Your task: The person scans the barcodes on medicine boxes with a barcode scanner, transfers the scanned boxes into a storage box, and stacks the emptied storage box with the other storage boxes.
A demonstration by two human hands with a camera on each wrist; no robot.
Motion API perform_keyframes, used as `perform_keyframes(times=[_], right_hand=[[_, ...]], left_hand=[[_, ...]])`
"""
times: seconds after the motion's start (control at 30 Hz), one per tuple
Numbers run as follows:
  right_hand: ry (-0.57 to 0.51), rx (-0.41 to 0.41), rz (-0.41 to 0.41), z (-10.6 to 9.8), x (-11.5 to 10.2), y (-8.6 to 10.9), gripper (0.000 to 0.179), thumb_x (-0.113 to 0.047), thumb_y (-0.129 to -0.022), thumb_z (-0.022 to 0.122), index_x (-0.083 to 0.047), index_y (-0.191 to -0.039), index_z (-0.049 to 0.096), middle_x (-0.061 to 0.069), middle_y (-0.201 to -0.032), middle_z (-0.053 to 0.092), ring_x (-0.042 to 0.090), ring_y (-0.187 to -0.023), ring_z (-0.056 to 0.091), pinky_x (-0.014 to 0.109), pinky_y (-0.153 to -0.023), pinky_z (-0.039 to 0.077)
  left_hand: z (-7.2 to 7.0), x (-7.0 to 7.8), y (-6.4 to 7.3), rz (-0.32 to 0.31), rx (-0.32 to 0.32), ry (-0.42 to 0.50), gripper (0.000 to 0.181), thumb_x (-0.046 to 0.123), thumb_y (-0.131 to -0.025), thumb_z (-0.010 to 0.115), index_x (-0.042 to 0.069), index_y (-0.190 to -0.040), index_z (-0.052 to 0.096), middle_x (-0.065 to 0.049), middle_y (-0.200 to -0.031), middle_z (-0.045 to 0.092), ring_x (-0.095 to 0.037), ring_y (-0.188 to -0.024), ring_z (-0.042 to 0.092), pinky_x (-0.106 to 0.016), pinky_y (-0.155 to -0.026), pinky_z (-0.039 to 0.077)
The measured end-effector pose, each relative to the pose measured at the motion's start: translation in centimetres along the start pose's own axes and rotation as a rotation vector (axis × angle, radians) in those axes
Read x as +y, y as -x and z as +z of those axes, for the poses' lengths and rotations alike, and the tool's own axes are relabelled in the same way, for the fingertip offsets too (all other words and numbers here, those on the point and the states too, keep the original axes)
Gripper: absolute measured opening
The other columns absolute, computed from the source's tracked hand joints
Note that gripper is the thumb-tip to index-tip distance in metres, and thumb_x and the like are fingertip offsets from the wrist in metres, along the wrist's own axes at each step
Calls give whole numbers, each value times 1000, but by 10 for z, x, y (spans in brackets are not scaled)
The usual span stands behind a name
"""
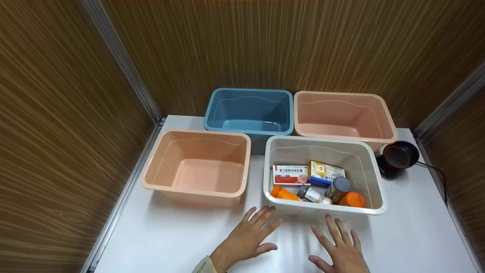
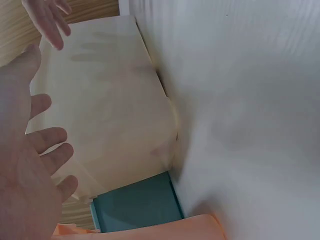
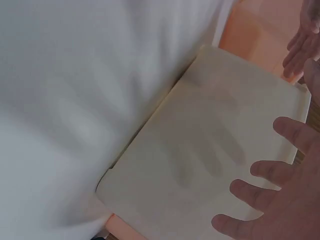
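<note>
A white bin [image 1: 322, 208] stands just beyond both hands. In it lie a white and red medicine box [image 1: 291, 176], a yellow, white and blue medicine box [image 1: 326, 172], an orange tube-shaped item [image 1: 284, 193], a small bottle with a white label [image 1: 315, 196], a grey-capped bottle [image 1: 338, 188] and an orange-lidded container [image 1: 353, 199]. My left hand [image 1: 251, 236], fingers spread, hovers near the bin's front left corner and holds nothing. Also spread and holding nothing, my right hand [image 1: 340, 248] is before the bin's front wall [image 3: 200, 135].
On the left stands a peach bin [image 1: 197, 194]. Behind are a blue bin [image 1: 248, 132] and another peach bin [image 1: 344, 96], side by side. A dark round device [image 1: 396, 157] with a cable sits at the right. Wood-patterned panels [image 1: 242, 41] enclose the white table [image 1: 170, 242].
</note>
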State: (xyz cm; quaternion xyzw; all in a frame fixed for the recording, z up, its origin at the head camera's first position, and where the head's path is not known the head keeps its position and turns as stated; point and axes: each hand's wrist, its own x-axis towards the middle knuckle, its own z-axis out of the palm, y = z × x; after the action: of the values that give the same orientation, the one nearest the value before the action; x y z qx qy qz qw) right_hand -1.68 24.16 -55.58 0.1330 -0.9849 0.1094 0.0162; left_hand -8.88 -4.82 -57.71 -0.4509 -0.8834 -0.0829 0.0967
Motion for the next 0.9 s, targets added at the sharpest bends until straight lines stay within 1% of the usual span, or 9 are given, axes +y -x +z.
perform_keyframes(times=[0.1,0.2,0.3,0.4,0.47,0.57,0.67,0.8,0.9], right_hand=[[-4,9,15,-8,-1,0,77,-72,-77,54,-24,-137,51,9,-153,20,39,-132,22,69,-95,17],[-13,9,38,-17,-1,0,76,-70,-77,56,-24,-137,51,11,-153,20,41,-132,21,69,-95,17],[-21,-31,73,-28,-3,-1,78,-73,-77,52,-25,-138,50,13,-152,21,42,-131,21,70,-95,16],[-21,-81,102,-38,-5,-3,81,-76,-77,48,-24,-139,49,15,-151,24,44,-131,22,71,-95,14],[-17,-89,108,-45,-7,-3,82,-76,-77,48,-23,-139,49,16,-150,26,44,-131,23,72,-95,13],[-19,-62,97,-54,-8,-4,79,-71,-78,53,-21,-139,49,16,-148,31,44,-131,24,72,-95,13],[-46,-37,100,-62,-7,-7,78,-67,-79,58,-21,-141,47,16,-151,27,45,-130,26,71,-96,16],[-83,18,125,-70,-3,-16,78,-54,-80,67,-25,-146,38,18,-154,19,46,-130,25,67,-97,19],[-94,78,133,-75,3,-24,81,-42,-79,73,-27,-148,33,18,-154,16,45,-131,22,68,-96,20]], left_hand=[[-4,0,-1,13,35,12,67,60,-93,39,24,-149,29,-7,-156,18,-22,-140,18,-47,-108,22],[-9,0,-3,27,57,18,67,60,-94,39,23,-149,30,-6,-156,16,-22,-140,18,-45,-109,22],[-14,-1,-5,32,66,14,66,60,-94,36,22,-149,30,-6,-156,17,-21,-140,18,-44,-108,24],[-19,-2,-7,34,84,16,66,59,-95,37,21,-148,32,-6,-154,24,-20,-139,20,-44,-107,26],[-23,-4,-6,43,113,19,66,58,-94,39,20,-147,34,-7,-150,31,-20,-139,23,-44,-107,27],[-28,-5,-5,57,168,27,65,56,-95,42,19,-147,34,-8,-146,38,-19,-137,27,-43,-106,27],[-34,-6,-5,64,221,52,65,53,-94,48,18,-147,34,-8,-146,38,-19,-136,29,-43,-106,29],[-39,-12,-12,25,226,114,68,50,-92,53,19,-148,31,-6,-152,28,-18,-139,22,-42,-108,26],[-39,-17,-20,-26,200,136,71,53,-93,49,21,-151,24,-4,-156,17,-18,-141,15,-41,-110,20]])
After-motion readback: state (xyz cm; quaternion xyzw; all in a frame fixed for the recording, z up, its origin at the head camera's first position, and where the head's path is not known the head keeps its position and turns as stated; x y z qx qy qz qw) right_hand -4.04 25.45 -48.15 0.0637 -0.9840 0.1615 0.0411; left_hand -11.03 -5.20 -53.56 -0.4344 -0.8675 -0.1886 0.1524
